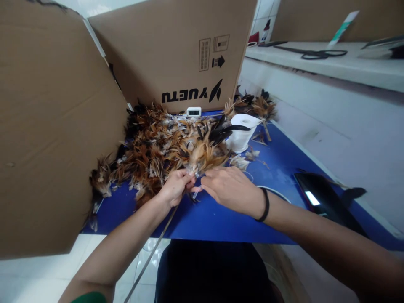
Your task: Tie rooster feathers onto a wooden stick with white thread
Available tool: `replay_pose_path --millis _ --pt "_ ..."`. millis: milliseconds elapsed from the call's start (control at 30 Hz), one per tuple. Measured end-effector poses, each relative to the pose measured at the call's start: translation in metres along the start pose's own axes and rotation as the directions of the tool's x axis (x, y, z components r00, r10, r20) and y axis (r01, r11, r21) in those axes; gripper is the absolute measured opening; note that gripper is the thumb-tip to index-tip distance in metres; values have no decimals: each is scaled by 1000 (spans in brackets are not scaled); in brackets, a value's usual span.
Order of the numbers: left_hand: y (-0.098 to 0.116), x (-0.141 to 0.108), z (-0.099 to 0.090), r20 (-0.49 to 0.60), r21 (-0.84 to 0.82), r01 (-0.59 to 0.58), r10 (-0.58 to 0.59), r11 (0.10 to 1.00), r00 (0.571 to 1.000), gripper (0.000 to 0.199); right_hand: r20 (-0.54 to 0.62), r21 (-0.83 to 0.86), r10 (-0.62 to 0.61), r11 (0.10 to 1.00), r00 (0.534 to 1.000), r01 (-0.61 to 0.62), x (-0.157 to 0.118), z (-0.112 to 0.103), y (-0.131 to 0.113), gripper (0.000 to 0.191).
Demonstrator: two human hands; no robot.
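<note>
My left hand (178, 185) is closed in a pinch at the base of a tuft of tan and black feathers (205, 153), which fans out away from me. A thin stick (151, 256) runs from under this hand down past the table edge. Close beside it, my right hand (232, 189) has its fingers pressed together at the same base; what they grip is hidden. A small translucent strip (197, 193) pokes out between the hands. Just beyond the tuft stands a white spool (241, 136), partly covered by dark feathers.
Loose brown feathers (148, 147) cover the left and back of the blue table (189, 223). Cardboard panels (176, 50) wall the left and back. A small white digital display (193, 111) stands behind. A phone (318, 198) lies right; scissors (322, 54) rest on a ledge.
</note>
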State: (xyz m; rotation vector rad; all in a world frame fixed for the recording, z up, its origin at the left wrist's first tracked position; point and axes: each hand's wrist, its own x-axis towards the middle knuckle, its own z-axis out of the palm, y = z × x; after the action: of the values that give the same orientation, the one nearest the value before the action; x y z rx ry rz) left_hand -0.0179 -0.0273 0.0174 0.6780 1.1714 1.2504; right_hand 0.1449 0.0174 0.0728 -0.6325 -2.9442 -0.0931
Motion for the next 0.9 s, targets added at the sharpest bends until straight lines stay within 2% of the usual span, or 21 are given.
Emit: replay_pose_path --millis 167,333,433,633,767,900 --pt "-3 0 5 -1 17 21 -21 1000 1000 38 -11 -1 -6 1000 1000 6 2 5 -2 22" --pt "-5 -2 7 -6 57 -26 26 998 1000 41 -31 19 11 1000 999 -11 0 10 -3 22" --pt "-4 -3 7 9 76 -3 3 997 1000 42 -36 36 27 999 999 -26 -1 12 -2 26" --pt "-3 -8 7 12 193 1 -3 981 1000 41 -43 134 58 990 997 -52 -8 5 10 24" --pt "-4 -11 3 -8 427 -31 38 904 999 36 -85 122 42 992 995 -31 -16 -10 19 23" --pt "-5 -12 0 61 659 -116 100 743 993 30 -135 36 -79 996 988 85 -16 -30 21 22"
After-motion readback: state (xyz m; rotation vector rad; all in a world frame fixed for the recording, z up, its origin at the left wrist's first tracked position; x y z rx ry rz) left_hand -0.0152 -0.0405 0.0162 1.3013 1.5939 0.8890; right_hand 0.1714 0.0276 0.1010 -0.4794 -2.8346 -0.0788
